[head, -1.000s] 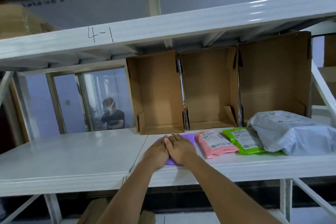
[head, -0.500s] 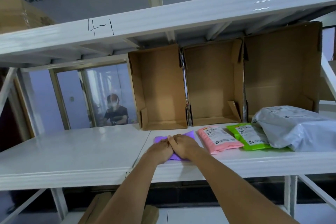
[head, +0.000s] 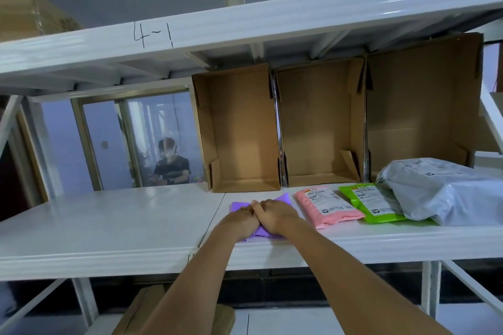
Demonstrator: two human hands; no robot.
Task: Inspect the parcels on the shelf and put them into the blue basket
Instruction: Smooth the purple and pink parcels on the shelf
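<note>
Both hands are on the flat purple plastic mailer parcel [head: 265, 232], which lies near the front edge of the white metal shelf [head: 109, 226]. The left hand [head: 241, 221] and right hand [head: 275, 216] sit knuckle to knuckle, fingers curled down into the parcel and bunching its film; purple corners stick out beyond the fingertips on the far side and below the heels of the hands. Whether the parcel has left the shelf surface cannot be told. Judged stage: first pick under way, nothing delivered yet as far as visible. The blue basket is not in view, so its contents are unknown. Remaining on the shelf, to the right of the right hand's fingers: a pink plastic mailer with a white label [head: 328, 209] just beside, then a green plastic mailer with a white label [head: 373, 204], then a bulky grey plastic mailer bag [head: 446, 193] overlapping the green one's right edge. Beyond the fingertips stand three open brown cardboard boxes [head: 321, 128], nothing visible inside them. So four parcels are left to inspect and transfer, counting the one in hand.
</note>
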